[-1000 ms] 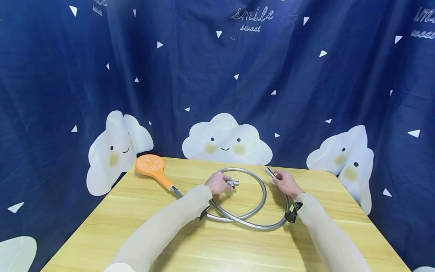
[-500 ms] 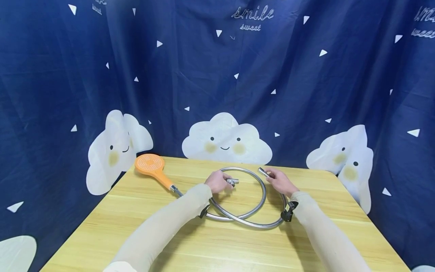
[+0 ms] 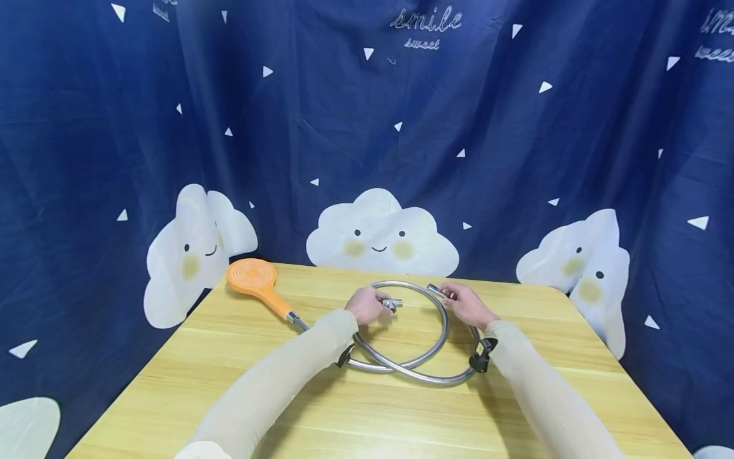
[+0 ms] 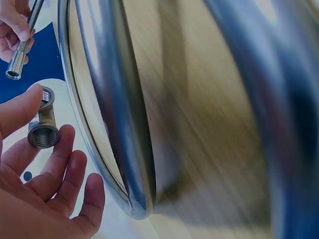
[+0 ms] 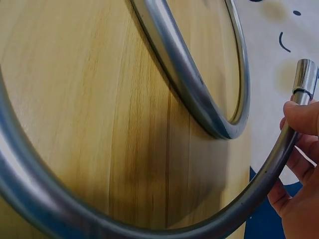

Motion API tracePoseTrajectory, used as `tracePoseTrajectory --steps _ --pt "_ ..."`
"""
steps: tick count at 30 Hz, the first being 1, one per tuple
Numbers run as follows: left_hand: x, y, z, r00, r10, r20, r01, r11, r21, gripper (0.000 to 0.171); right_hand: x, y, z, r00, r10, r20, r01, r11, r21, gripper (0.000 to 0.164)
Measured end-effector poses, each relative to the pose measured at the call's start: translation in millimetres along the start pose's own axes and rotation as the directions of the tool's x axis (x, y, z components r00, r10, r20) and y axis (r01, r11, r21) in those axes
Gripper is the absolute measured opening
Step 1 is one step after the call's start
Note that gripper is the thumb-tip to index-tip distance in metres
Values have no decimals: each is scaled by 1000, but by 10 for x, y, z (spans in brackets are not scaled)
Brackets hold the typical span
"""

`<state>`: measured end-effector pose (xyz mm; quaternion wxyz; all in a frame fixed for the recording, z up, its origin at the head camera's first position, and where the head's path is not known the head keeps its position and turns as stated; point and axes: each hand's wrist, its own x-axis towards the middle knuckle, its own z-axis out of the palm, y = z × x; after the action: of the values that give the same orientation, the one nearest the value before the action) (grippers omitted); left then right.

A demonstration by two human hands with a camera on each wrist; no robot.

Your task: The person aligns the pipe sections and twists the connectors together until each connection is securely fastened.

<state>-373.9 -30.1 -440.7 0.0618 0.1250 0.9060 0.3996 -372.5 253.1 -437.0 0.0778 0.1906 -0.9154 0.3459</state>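
Observation:
My left hand (image 3: 366, 306) pinches a small metal tee fitting (image 4: 48, 115) between thumb and fingers. Threaded openings show on the fitting in the left wrist view. Across from it, my right hand (image 3: 469, 307) grips a silver shower hose (image 3: 441, 382) just behind its metal end connector (image 5: 305, 77). In the head view that connector points toward the fitting, with a gap between the two. The hose loops over the table between my arms. At its other end, an orange shower head (image 3: 252, 275) lies face up at the back left, joined to the hose.
A wood-patterned table (image 3: 344, 414) lies under everything. Dark blue curtains (image 3: 321, 115) with white clouds and triangles close in the back and both sides. Black wrist bands (image 3: 480, 357) sit over the cream sleeves.
My right hand has moved left with the hose end, bringing the connector closer to the fitting. My left hand and the shower head have stayed nearly in place.

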Motion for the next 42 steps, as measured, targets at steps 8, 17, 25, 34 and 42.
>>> tracePoseTrajectory --steps 8,17,25,34,42 --pt "-12 25 -32 1000 19 -18 -19 1000 2 27 43 -119 65 999 -24 26 25 1000 -9 24" --pt "-42 29 -30 1000 5 -15 -5 1000 -13 32 77 -156 178 997 -57 53 59 998 -29 25" --pt "-87 51 -31 1000 5 -13 -5 1000 -13 26 97 -180 289 994 -99 55 101 994 -39 29" --pt "-30 30 -7 1000 6 -16 -6 1000 -9 29 127 -213 365 991 -126 52 131 986 -105 28" --pt "-56 65 -27 1000 -7 -17 7 1000 -16 33 131 -255 379 993 -105 56 112 983 -147 29"
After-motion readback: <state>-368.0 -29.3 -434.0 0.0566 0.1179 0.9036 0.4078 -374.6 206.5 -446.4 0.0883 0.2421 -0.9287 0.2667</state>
